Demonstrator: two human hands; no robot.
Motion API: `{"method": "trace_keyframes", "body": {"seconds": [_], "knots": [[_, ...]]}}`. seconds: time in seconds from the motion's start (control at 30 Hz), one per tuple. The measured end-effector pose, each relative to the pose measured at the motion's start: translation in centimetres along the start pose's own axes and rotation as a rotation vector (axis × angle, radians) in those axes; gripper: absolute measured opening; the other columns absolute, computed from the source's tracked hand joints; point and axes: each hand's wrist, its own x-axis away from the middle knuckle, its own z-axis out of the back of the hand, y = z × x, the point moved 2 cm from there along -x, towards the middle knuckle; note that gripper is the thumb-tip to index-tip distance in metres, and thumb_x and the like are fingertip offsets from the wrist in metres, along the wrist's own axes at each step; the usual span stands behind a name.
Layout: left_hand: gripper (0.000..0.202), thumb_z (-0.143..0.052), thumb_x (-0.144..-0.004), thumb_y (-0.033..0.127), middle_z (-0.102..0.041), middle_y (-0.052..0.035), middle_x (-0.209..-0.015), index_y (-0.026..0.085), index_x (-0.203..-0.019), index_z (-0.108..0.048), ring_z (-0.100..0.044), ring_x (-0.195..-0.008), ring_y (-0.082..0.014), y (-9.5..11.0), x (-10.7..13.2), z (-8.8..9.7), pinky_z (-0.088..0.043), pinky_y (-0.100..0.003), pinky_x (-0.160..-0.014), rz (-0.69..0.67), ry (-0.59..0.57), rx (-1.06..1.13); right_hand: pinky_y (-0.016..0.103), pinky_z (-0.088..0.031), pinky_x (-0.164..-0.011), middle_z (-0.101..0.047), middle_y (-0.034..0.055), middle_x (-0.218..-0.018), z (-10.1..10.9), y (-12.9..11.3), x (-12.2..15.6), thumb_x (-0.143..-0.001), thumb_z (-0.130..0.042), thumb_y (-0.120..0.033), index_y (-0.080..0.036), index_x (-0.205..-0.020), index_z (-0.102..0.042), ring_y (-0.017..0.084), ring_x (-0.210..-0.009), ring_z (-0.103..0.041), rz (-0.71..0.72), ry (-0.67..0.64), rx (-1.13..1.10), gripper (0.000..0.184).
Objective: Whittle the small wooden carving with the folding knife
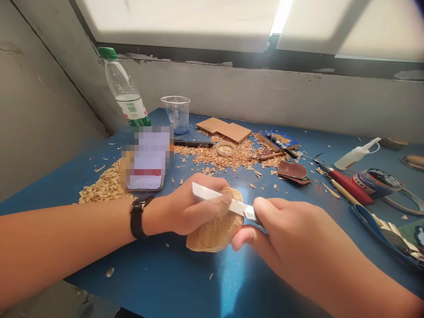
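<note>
My left hand [195, 205], with a black watch [137, 216] on the wrist, grips a pale piece of wood [213, 236] from its left side. The wood is rounded, with a curved line marked on its face. In my right hand [288, 234] is a utility knife [248, 213]; its handle is mostly hidden by my fingers. The long blade points left across the top of the wood, and my left thumb lies close to or against it. My right thumb is at the right edge of the wood.
Wood shavings [212, 159] cover the table's middle and left. A phone [145, 161], bottle [127, 92] and plastic cup [177, 115] stand at the back left. Sandpaper [293, 171], a glue bottle [356, 154], a tape roll [376, 182] and a red-handled tool [351, 187] lie to the right.
</note>
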Motion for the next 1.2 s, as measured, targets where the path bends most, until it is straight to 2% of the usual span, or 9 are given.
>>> {"method": "trace_keyframes", "body": {"seconds": [0.1, 0.17, 0.23, 0.33, 0.43, 0.73, 0.9, 1.07, 1.2], "knots": [[0.051, -0.051, -0.105, 0.058, -0.058, -0.0007, -0.069, 0.014, -0.082, -0.064, -0.049, -0.060, -0.0119, 0.42, 0.03, -0.22, -0.037, -0.027, -0.052, 0.089, 0.054, 0.076, 0.032, -0.019, -0.048, -0.042, -0.0045, -0.051, 0.02, 0.17, -0.10, -0.098, -0.030, -0.086, -0.027, -0.064, -0.040, 0.014, -0.042, -0.037, -0.030, 0.109, 0.066, 0.069], [0.052, -0.050, -0.106, 0.057, -0.056, 0.0002, -0.068, 0.014, -0.080, -0.062, -0.047, -0.060, -0.0113, 0.58, 0.04, -0.32, -0.037, -0.026, -0.053, 0.095, 0.075, 0.063, 0.032, -0.018, -0.048, -0.042, -0.0040, -0.050, 0.06, 0.20, -0.15, -0.093, -0.029, -0.091, -0.027, -0.063, -0.038, 0.014, -0.042, -0.036, -0.043, 0.123, 0.084, 0.071], [0.049, -0.049, -0.106, 0.055, -0.059, -0.0009, -0.071, 0.014, -0.082, -0.062, -0.049, -0.062, -0.0121, 0.54, 0.03, -0.35, -0.039, -0.026, -0.056, 0.048, 0.062, -0.005, 0.033, -0.017, -0.048, -0.044, -0.0036, -0.050, 0.13, 0.08, -0.21, -0.097, -0.034, -0.086, -0.027, -0.064, -0.039, 0.014, -0.042, -0.037, -0.032, 0.054, 0.048, 0.068], [0.045, -0.050, -0.103, 0.052, -0.059, -0.0013, -0.071, 0.015, -0.080, -0.060, -0.049, -0.063, -0.0127, 0.17, 0.01, -0.32, -0.039, -0.027, -0.058, -0.060, 0.040, -0.080, 0.034, -0.017, -0.047, -0.050, -0.0029, -0.056, 0.36, -0.28, -0.33, -0.105, -0.042, -0.068, -0.027, -0.068, -0.043, 0.015, -0.044, -0.041, 0.001, -0.109, -0.090, 0.055], [0.042, -0.049, -0.101, 0.051, -0.056, -0.0004, -0.068, 0.016, -0.077, -0.056, -0.047, -0.061, -0.0125, -0.13, -0.04, -0.30, -0.038, -0.028, -0.058, -0.122, 0.024, -0.119, 0.034, -0.017, -0.048, -0.056, -0.0017, -0.062, 0.59, -0.44, -0.42, -0.106, -0.046, -0.055, -0.027, -0.072, -0.048, 0.016, -0.047, -0.045, 0.008, -0.222, -0.168, 0.044], [0.041, -0.050, -0.102, 0.048, -0.066, -0.0043, -0.077, 0.013, -0.088, -0.067, -0.054, -0.067, -0.0155, 0.19, -0.23, -0.28, -0.040, -0.029, -0.058, 0.079, -0.012, 0.028, 0.034, -0.021, -0.052, -0.056, -0.0011, -0.063, 0.33, 0.42, -0.18, -0.105, -0.039, -0.065, -0.027, -0.072, -0.045, 0.018, -0.052, -0.047, -0.130, -0.314, -0.133, 0.050], [0.039, -0.053, -0.101, 0.046, -0.066, -0.0042, -0.077, 0.012, -0.090, -0.069, -0.055, -0.067, -0.0155, 0.16, 0.00, -0.16, -0.040, -0.029, -0.058, 0.095, 0.009, 0.037, 0.034, -0.019, -0.051, -0.053, -0.0015, -0.059, 0.49, 0.19, -0.02, -0.105, -0.037, -0.067, -0.028, -0.069, -0.043, 0.018, -0.049, -0.044, -0.122, -0.233, -0.093, 0.054], [0.035, -0.056, -0.102, 0.043, -0.065, -0.0030, -0.078, 0.013, -0.088, -0.068, -0.055, -0.068, -0.0141, -0.01, 0.03, -0.12, -0.042, -0.026, -0.059, 0.105, 0.052, 0.098, 0.034, -0.016, -0.052, -0.050, -0.0022, -0.057, -0.04, 0.09, 0.24, -0.106, -0.043, -0.062, -0.027, -0.069, -0.041, 0.016, -0.048, -0.042, -0.113, -0.143, -0.006, 0.051], [0.043, -0.056, -0.104, 0.050, -0.056, 0.0004, -0.071, 0.015, -0.081, -0.062, -0.048, -0.063, -0.0112, 0.27, -0.10, -0.32, -0.038, -0.024, -0.055, 0.105, 0.074, 0.170, 0.032, -0.015, -0.050, -0.044, -0.0032, -0.052, -0.15, 0.16, 0.05, -0.100, -0.032, -0.081, -0.028, -0.067, -0.036, 0.015, -0.045, -0.034, -0.150, -0.044, 0.029, 0.064]]}}
